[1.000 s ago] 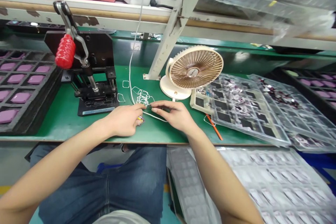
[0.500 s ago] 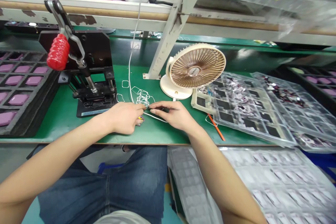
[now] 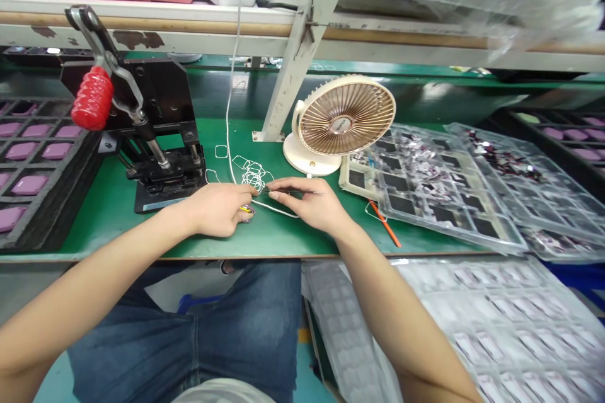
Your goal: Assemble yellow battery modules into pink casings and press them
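Note:
My left hand [image 3: 218,208] rests on the green bench mat [image 3: 278,236], fingers curled round a small part with a yellow and purple edge [image 3: 246,210]. My right hand [image 3: 312,203] pinches thin dark tweezers [image 3: 292,191] whose tip points left at a pile of thin white ring-shaped pieces [image 3: 253,174]. The two hands almost meet at the pile. A white cable [image 3: 230,119] drops from the shelf and runs under my hands.
A black hand press with a red-handled lever [image 3: 89,97] stands left. Dark foam trays of purple parts [image 3: 28,151] lie far left. A cream desk fan [image 3: 340,119], clear plastic trays [image 3: 435,195] and an orange stick [image 3: 385,232] sit right. More trays [image 3: 496,321] are below the bench.
Both hands have stayed at the pile of white pieces with only small finger movements. The view has shifted slightly, so everything sits a little further left.

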`<state>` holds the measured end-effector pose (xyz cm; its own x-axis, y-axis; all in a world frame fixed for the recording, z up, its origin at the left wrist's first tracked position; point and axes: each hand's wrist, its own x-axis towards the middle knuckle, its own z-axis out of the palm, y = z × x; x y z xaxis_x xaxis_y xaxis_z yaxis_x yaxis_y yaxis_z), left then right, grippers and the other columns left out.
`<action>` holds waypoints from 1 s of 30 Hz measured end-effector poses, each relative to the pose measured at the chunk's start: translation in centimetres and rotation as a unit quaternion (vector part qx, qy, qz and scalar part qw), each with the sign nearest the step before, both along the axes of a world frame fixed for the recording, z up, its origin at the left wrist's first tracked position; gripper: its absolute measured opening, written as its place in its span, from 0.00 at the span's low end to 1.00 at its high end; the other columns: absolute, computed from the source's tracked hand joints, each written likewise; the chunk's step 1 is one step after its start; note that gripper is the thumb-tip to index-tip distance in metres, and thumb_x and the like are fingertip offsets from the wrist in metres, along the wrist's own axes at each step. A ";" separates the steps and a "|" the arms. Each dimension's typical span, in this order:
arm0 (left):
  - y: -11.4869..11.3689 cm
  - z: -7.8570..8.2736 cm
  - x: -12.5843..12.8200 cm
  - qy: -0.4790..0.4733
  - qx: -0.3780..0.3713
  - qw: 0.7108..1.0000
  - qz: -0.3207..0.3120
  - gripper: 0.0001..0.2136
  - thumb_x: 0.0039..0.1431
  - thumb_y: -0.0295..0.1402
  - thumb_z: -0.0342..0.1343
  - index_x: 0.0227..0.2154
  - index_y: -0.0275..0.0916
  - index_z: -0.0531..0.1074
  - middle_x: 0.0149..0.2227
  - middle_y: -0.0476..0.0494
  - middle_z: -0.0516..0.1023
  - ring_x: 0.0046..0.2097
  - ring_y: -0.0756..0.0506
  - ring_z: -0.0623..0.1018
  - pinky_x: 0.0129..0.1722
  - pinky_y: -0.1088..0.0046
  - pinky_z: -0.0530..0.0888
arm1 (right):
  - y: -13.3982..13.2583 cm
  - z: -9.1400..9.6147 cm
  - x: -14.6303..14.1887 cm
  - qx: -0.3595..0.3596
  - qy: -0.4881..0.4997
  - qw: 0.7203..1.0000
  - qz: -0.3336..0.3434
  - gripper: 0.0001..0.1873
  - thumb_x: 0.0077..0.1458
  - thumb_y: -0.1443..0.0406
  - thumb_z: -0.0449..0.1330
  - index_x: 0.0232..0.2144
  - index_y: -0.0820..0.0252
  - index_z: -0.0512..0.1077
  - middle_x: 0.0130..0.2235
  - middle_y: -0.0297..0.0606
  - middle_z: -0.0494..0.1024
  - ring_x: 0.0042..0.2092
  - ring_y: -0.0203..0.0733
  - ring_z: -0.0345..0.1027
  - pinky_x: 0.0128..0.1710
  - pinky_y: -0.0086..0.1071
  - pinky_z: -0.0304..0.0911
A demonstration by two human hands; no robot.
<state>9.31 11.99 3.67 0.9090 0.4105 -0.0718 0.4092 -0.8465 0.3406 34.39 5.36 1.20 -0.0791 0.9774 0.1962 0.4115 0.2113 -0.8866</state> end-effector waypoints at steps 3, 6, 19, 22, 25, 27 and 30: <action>0.1 -0.6 -0.7 -0.057 -0.042 0.997 0.028 0.10 0.73 0.38 0.54 0.45 0.39 0.78 0.68 0.39 0.75 0.63 0.33 0.79 0.61 0.52 0.76 | -0.5 0.0 -0.1 0.000 0.019 0.999 -0.044 0.13 0.61 0.52 0.72 0.42 0.52 0.86 0.45 0.37 0.88 0.46 0.49 0.82 0.52 0.42 0.77; 0.0 -0.9 -1.6 -0.149 -0.078 0.982 0.084 0.09 0.73 0.38 0.55 0.43 0.40 0.78 0.66 0.37 0.76 0.64 0.35 0.78 0.64 0.54 0.74 | -1.4 0.3 -0.1 0.005 0.026 0.995 -0.099 0.17 0.64 0.48 0.68 0.40 0.53 0.85 0.43 0.38 0.87 0.46 0.50 0.81 0.51 0.43 0.76; -5.3 -1.8 -3.6 -0.441 -0.433 0.771 0.154 0.05 0.68 0.34 0.65 0.40 0.40 0.76 0.62 0.34 0.81 0.59 0.38 0.82 0.60 0.56 0.76 | -5.6 0.6 -1.7 0.129 0.135 0.978 -0.091 0.13 0.75 0.57 0.57 0.41 0.52 0.79 0.42 0.39 0.83 0.49 0.50 0.79 0.57 0.48 0.71; -7.3 -1.7 -3.7 -0.484 -0.509 0.693 0.160 0.06 0.66 0.34 0.68 0.38 0.40 0.76 0.59 0.34 0.83 0.55 0.38 0.84 0.55 0.58 0.78 | -7.3 0.9 -2.7 0.088 0.076 0.984 -0.138 0.15 0.75 0.54 0.55 0.42 0.52 0.78 0.32 0.36 0.77 0.35 0.45 0.74 0.38 0.39 0.71; -9.5 -0.9 -3.3 -0.499 -0.608 0.575 0.224 0.08 0.65 0.37 0.69 0.37 0.40 0.78 0.51 0.36 0.86 0.41 0.43 0.84 0.41 0.64 0.80 | -9.6 1.5 -4.2 0.053 -0.034 0.986 -0.153 0.15 0.75 0.52 0.53 0.42 0.49 0.76 0.31 0.35 0.78 0.31 0.45 0.74 0.32 0.38 0.71; -11.3 -0.6 -3.3 -0.474 -0.657 0.504 0.301 0.08 0.66 0.39 0.68 0.41 0.41 0.81 0.44 0.40 0.85 0.34 0.47 0.79 0.34 0.70 0.77 | -11.3 1.7 -5.0 0.046 -0.099 0.986 -0.129 0.15 0.73 0.51 0.52 0.39 0.46 0.74 0.32 0.32 0.80 0.31 0.45 0.76 0.32 0.39 0.74; -13.5 -1.4 -4.6 -0.412 -0.687 0.452 0.392 0.19 0.62 0.40 0.71 0.55 0.45 0.81 0.39 0.42 0.82 0.35 0.47 0.76 0.33 0.72 0.76 | -12.8 2.0 -3.5 0.030 -0.181 0.972 -0.146 0.13 0.70 0.51 0.54 0.37 0.43 0.74 0.31 0.28 0.81 0.30 0.44 0.77 0.33 0.37 0.75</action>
